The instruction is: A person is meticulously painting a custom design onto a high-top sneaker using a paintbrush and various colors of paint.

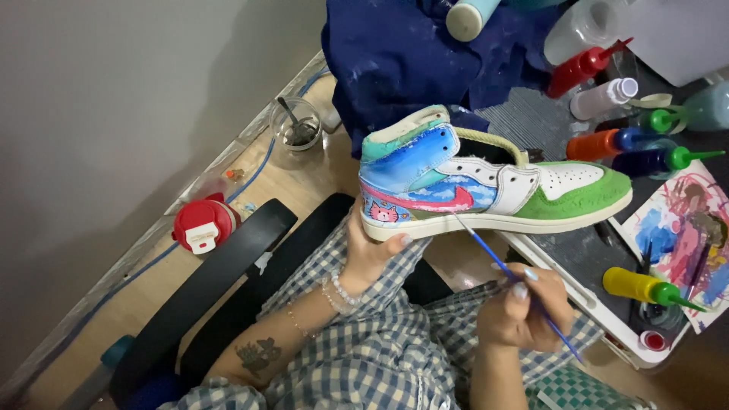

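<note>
Two hands: left grip (372,250) clasps sneaker (486,178) heel from below; right grip (524,307) pinches paintbrush (509,273).

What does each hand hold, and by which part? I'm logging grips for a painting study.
The left hand grips the painted high-top shoe under its heel. The right hand pinches a thin blue paintbrush along the rear half of its handle.

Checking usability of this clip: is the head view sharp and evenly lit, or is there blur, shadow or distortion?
Head view: painted sneaker and brush sharp; left hand and right hand unblurred; soft, even light; wall at left in dull shadow; edges look slightly stretched.
</note>
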